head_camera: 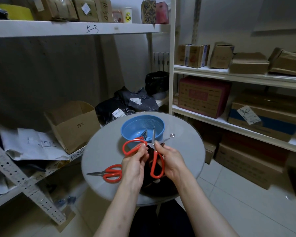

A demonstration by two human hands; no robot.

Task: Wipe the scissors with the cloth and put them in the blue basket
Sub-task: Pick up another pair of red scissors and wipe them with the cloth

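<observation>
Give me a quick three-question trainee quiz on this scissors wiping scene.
1. True or false: the held scissors have their blades spread apart.
2. Where do the spare scissors lie? A) on the shelf. B) on the round table, left of the left hand. C) on the floor.
3. Fill in: the left hand holds one red ___ of the held scissors.
Key: 1 true; 2 B; 3 handle.
</observation>
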